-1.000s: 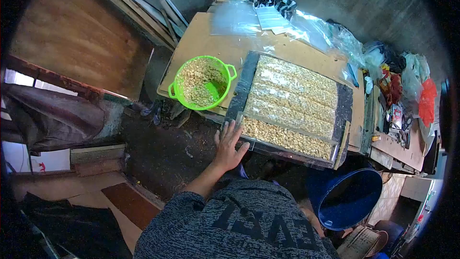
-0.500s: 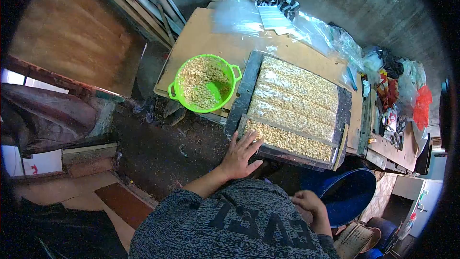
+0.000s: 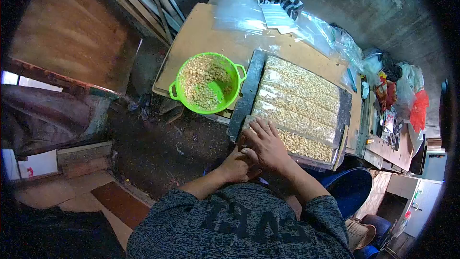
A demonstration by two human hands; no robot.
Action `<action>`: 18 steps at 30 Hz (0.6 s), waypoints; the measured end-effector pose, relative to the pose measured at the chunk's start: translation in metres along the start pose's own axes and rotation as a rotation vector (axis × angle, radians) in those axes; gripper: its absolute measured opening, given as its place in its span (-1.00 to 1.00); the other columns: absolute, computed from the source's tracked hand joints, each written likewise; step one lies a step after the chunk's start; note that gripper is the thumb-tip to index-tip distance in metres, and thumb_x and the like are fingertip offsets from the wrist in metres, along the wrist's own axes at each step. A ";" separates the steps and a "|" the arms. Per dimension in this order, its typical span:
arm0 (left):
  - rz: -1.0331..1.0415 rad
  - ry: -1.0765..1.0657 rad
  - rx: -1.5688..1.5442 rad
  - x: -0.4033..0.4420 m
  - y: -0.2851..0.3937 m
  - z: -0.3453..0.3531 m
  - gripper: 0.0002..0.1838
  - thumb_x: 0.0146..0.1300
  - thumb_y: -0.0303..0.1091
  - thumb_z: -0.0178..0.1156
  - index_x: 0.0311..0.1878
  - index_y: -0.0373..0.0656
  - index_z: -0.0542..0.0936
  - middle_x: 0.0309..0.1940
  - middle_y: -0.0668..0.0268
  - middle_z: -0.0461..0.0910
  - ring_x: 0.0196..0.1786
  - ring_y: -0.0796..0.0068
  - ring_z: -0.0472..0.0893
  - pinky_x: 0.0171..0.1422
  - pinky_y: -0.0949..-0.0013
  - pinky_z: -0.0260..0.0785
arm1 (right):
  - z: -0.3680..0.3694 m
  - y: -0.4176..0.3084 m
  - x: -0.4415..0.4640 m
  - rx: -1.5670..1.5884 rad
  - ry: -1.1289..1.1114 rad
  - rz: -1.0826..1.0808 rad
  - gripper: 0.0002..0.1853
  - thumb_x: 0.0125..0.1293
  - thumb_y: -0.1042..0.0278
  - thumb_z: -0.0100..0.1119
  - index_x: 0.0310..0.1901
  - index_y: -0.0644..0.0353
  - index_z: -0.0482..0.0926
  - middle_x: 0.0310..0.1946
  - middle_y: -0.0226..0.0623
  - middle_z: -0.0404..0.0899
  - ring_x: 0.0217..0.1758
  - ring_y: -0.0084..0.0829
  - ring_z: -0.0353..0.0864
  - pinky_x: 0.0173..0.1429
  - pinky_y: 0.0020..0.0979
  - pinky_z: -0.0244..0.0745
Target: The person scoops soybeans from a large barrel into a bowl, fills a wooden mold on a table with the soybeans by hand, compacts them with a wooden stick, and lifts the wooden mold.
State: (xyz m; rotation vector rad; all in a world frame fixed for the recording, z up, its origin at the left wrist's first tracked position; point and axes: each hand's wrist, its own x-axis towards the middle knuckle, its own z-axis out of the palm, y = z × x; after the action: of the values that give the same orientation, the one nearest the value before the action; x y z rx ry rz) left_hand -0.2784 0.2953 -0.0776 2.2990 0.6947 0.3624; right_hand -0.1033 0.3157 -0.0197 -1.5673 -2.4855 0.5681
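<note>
My right hand [image 3: 264, 143] lies with its fingers spread over the near left corner of a dark-framed tray [image 3: 248, 97]. Just below it, at the tray's near edge, my left hand [image 3: 236, 165] is curled; what it holds, if anything, is hidden. Pale grains [image 3: 306, 146] fill the tray's nearest strip, and several rows of grains under clear plastic [image 3: 299, 93] lie behind it. Left of the tray, a green basket [image 3: 173, 91] with two handles holds more loose grains.
The tray and basket rest on a wooden table [image 3: 191, 29]. Clear plastic sheets [image 3: 239, 14] lie at its back. Bags, one of them red [image 3: 419, 110], are piled at the right. A blue barrel [image 3: 352, 192] stands below the tray's right side. Planks [image 3: 139, 5] lean at the upper left.
My right hand has risen from beside my body onto the tray's near left corner. My left hand has drawn back from the grains to the tray's near edge and curled. The view has shifted slightly.
</note>
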 end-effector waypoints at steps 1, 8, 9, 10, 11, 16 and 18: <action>0.010 -0.080 -0.064 -0.004 -0.003 -0.001 -0.33 0.27 0.13 0.19 0.33 -0.09 0.48 0.41 -0.08 0.30 0.54 -0.08 0.15 0.62 -0.31 -0.31 | 0.007 0.004 0.003 0.000 -0.007 0.004 -0.36 0.40 -0.08 0.09 0.39 0.09 0.36 0.42 -0.06 0.30 0.57 0.02 0.11 0.61 0.07 -0.08; 0.055 0.132 -0.106 -0.031 -0.014 -0.004 -0.52 0.27 -0.15 0.28 0.20 -0.17 0.59 0.28 -0.01 0.46 0.48 -0.07 0.30 0.60 -0.18 -0.03 | 0.021 0.020 -0.005 -0.154 -0.141 0.071 -0.29 0.43 -0.24 -0.07 0.46 0.05 0.28 0.48 -0.24 0.26 0.60 -0.13 0.07 0.64 0.11 -0.26; 0.056 0.129 -0.112 -0.035 -0.016 -0.003 -0.52 0.27 -0.15 0.28 0.20 -0.17 0.59 0.28 -0.01 0.46 0.48 -0.07 0.30 0.60 -0.18 -0.03 | 0.022 0.021 -0.008 -0.154 -0.146 0.077 -0.29 0.43 -0.24 -0.07 0.46 0.05 0.28 0.48 -0.24 0.26 0.60 -0.13 0.07 0.64 0.11 -0.26; 0.038 0.164 -0.125 -0.038 -0.018 -0.001 -0.50 0.27 -0.16 0.28 0.22 -0.17 0.57 0.31 0.01 0.44 0.49 -0.07 0.28 0.60 -0.17 -0.03 | 0.024 0.023 -0.011 -0.173 -0.132 0.077 -0.29 0.43 -0.24 -0.08 0.46 0.04 0.28 0.48 -0.25 0.25 0.61 -0.14 0.07 0.65 0.11 -0.28; 0.021 0.198 -0.138 -0.041 -0.019 -0.001 -0.49 0.27 -0.16 0.27 0.25 -0.17 0.56 0.33 0.04 0.42 0.50 -0.08 0.27 0.60 -0.17 -0.02 | 0.024 0.023 -0.014 -0.194 -0.117 0.078 -0.29 0.44 -0.25 -0.08 0.46 0.02 0.28 0.49 -0.26 0.25 0.61 -0.14 0.06 0.65 0.10 -0.29; -0.076 0.260 -0.169 -0.040 -0.018 -0.004 -0.48 0.29 -0.18 0.24 0.28 -0.15 0.54 0.38 0.05 0.39 0.50 -0.08 0.28 0.58 -0.16 0.02 | 0.020 0.025 -0.023 -0.198 -0.120 0.106 -0.28 0.44 -0.26 -0.08 0.47 0.03 0.27 0.50 -0.28 0.23 0.62 -0.15 0.05 0.65 0.10 -0.30; -0.117 0.296 -0.175 -0.034 -0.020 -0.006 -0.46 0.32 -0.16 0.20 0.33 -0.14 0.50 0.39 0.02 0.37 0.51 -0.13 0.25 0.58 -0.16 0.00 | 0.020 0.028 -0.025 -0.205 -0.107 0.097 -0.28 0.44 -0.26 -0.08 0.47 0.03 0.26 0.51 -0.28 0.22 0.62 -0.15 0.04 0.65 0.10 -0.30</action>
State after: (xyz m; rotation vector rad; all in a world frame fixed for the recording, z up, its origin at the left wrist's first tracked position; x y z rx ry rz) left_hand -0.3161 0.2912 -0.0898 2.0490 0.9015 0.6892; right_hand -0.0751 0.2995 -0.0477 -1.7837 -2.6300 0.4321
